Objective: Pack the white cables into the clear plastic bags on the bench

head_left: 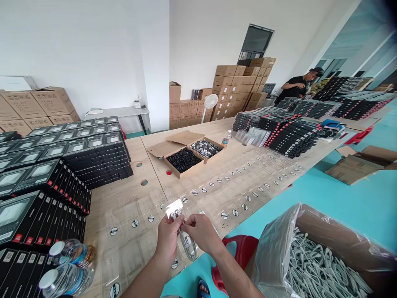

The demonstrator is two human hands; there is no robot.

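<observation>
A looped light grey cable (190, 251) is held over the near edge of the table, its coil hanging below my fingers. My left hand (168, 235) is closed on the upper part of the cable, thumb on top. My right hand (200, 231) pinches at the same spot from the right, touching the cable; its fingertips partly hide one another. A shiny white flat piece (174, 207) sticks out above my left hand; glare keeps me from telling its kind. Clear plastic bags with round black-and-white stickers (151, 218) lie in rows on the wooden table (149, 165) beneath.
Stacked black boxes (99, 159) and water bottles (70, 281) stand left. Cartons of small black parts (182, 160) and packets (204, 148) lie ahead. A lined carton of grey cables (322, 265) and red stool (245, 248) are right. A co-worker (296, 87) stands beyond more boxes.
</observation>
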